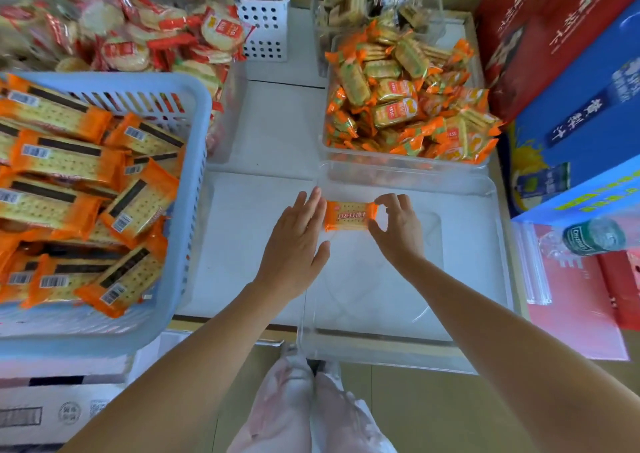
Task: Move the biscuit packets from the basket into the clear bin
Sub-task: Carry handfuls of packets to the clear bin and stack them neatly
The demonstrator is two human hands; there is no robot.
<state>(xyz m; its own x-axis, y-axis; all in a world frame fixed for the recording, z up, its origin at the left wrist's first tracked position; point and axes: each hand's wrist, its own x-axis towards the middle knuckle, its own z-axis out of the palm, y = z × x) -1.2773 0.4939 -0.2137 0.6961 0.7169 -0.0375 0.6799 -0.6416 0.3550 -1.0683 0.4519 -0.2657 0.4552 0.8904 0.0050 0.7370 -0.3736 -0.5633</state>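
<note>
A pale blue slatted basket (194, 113) at the left holds several orange biscuit packets (72, 158) lying face down with barcodes up. A clear bin (478, 279) stands in the middle right, with nothing on its floor. Over the bin's far left corner is one orange biscuit packet (348, 215). My right hand (398, 225) pinches its right end between thumb and fingers. My left hand (298, 241) is beside its left end, fingers straight, fingertips touching the packet.
Another clear bin (332, 141) behind is heaped with small orange snack packs (408, 102). Red-wrapped rice crackers (138, 33) pile at the back left, next to a white perforated basket (265, 26). Red and blue cartons (571, 71) and a water bottle (594, 236) stand at the right.
</note>
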